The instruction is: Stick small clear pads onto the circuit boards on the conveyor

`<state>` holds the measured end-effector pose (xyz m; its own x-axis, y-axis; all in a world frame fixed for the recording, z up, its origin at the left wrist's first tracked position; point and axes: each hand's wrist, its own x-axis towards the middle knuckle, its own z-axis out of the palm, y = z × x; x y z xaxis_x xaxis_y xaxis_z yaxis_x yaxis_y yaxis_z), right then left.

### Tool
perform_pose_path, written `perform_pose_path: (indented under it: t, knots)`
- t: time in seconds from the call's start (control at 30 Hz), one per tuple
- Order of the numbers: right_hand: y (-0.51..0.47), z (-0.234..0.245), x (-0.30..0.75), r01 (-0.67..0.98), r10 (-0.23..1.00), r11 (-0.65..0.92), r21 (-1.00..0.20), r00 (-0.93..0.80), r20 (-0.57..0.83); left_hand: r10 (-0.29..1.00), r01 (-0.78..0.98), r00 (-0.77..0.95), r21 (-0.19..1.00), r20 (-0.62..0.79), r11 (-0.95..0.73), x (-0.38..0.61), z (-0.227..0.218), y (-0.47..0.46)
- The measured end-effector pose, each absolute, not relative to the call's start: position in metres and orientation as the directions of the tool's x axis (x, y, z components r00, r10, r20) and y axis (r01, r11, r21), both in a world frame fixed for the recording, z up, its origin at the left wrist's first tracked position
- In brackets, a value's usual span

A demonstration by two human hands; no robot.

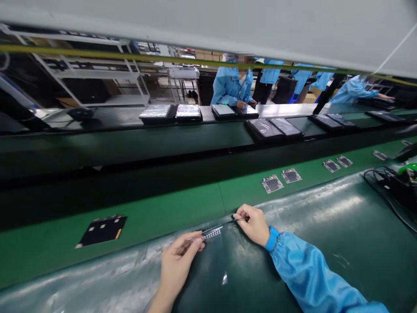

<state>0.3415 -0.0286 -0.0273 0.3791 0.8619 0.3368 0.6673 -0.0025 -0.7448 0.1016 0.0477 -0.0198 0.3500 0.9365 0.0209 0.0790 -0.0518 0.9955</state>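
Observation:
My left hand (177, 261) pinches one end of a thin strip (212, 233) with rows of small pale dots, held just above the dark shiny mat (325, 226). My right hand (254, 224), in a blue sleeve with a blue wristband, grips slim dark tweezers (236, 220) whose tip meets the strip's far end. Both hands are closed, close together near the mat's far edge.
A black circuit board (102, 229) lies on the green belt (163, 208) at left. Several small boards (273, 183) sit farther right. Tablets in trays (263, 129) line the far bench. People in blue coats (233, 87) work opposite. Cables (387, 182) lie right.

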Motion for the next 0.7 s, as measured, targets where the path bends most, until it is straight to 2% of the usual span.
perform_pose_path:
  t: [0.57,0.7]
  knots:
    - [-0.035,-0.022,0.343,0.687,0.87,0.011,-0.726,0.351,0.346,0.937,0.075,0.349,0.997,0.0,-0.028,0.104,-0.013,0.041]
    - [-0.043,-0.022,0.346,0.703,0.881,0.021,-0.711,0.323,0.345,0.933,0.059,0.356,0.998,-0.043,0.023,0.108,-0.009,0.033]
